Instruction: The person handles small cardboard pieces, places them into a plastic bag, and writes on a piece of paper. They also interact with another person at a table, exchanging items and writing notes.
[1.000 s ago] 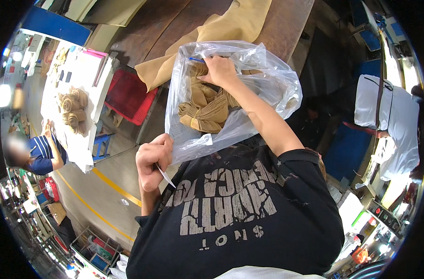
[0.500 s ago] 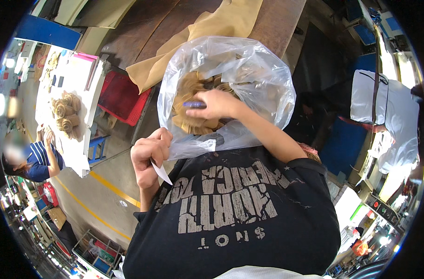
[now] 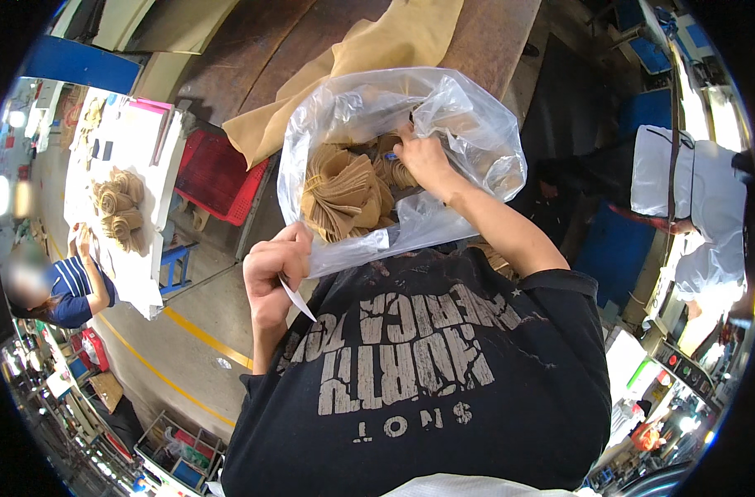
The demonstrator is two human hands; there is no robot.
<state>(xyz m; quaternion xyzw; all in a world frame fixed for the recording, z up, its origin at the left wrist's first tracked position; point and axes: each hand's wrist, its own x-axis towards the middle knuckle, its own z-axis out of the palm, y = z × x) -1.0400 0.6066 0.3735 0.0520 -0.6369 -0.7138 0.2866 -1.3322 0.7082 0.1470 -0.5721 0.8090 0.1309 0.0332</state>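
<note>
A large clear plastic bag (image 3: 485,101) stands open in front of me, holding bundles of thin tan leather-like sheets. One fanned bundle (image 3: 341,192), tied with a yellowish band, lies at the left inside it. My left hand (image 3: 276,267) is closed on the near left rim of the bag, with a white paper slip (image 3: 296,300) sticking out below the fingers. Inside the bag, my right hand (image 3: 427,166) bends its fingers over a second tan bundle (image 3: 396,174). A small blue pen-like stick (image 3: 390,156) shows at those fingers; most of it is hidden.
A tan hide-like sheet (image 3: 369,51) lies across the brown table (image 3: 270,50) behind the bag. To the left are a red crate (image 3: 216,178) and a white table (image 3: 137,273) with rolled tan bundles (image 3: 119,207), where another person (image 3: 75,286) sits. White sacks (image 3: 692,190) are at right.
My right hand has moved right and farther into the bag, off the left fanned bundle, which now shows fully. The blue stick has moved with it. The left hand keeps its hold on the rim.
</note>
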